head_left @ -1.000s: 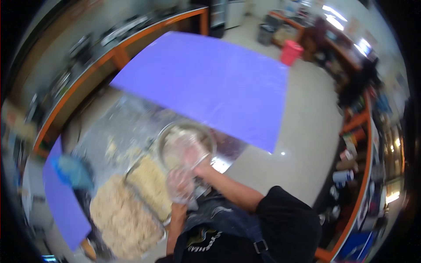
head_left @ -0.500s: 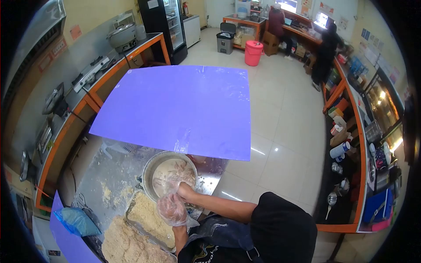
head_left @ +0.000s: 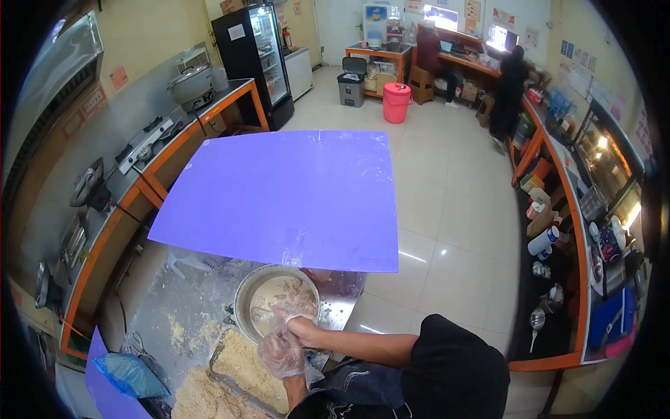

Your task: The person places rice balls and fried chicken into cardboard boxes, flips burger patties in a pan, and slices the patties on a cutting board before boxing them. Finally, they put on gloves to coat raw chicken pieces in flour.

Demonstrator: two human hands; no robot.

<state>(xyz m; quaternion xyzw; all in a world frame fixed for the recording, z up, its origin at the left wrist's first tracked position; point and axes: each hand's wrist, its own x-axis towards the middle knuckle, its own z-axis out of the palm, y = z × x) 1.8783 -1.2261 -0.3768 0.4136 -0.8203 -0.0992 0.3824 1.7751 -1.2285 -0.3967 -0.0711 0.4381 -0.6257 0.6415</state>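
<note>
Both my hands wear clear, loose plastic gloves. My right hand (head_left: 296, 312) reaches over the near rim of a round metal bowl (head_left: 238, 302). The bowl holds a pale milky liquid with pinkish pieces, probably raw meat, along its far right side. Wrinkled plastic blurs the right fingers. Close against my right wrist, my left hand (head_left: 280, 353) is closed in a fist; what it holds, if anything, is hidden. Below lies a rectangular metal tray of pale yellow crumbs (head_left: 248, 363), beside a large heap of beige crumbs (head_left: 206, 398).
A purple board (head_left: 279, 199) stands beyond the bowl. A blue plastic bag (head_left: 131, 375) lies at left on the metal table (head_left: 157, 300), where crumbs are scattered. Stove counters line the left, shelves the right. Two people stand at the far counter, past a pink bin (head_left: 396, 105).
The whole view has tilted up, so everything sits lower in the picture. My hands stay together by the bowl's near rim.
</note>
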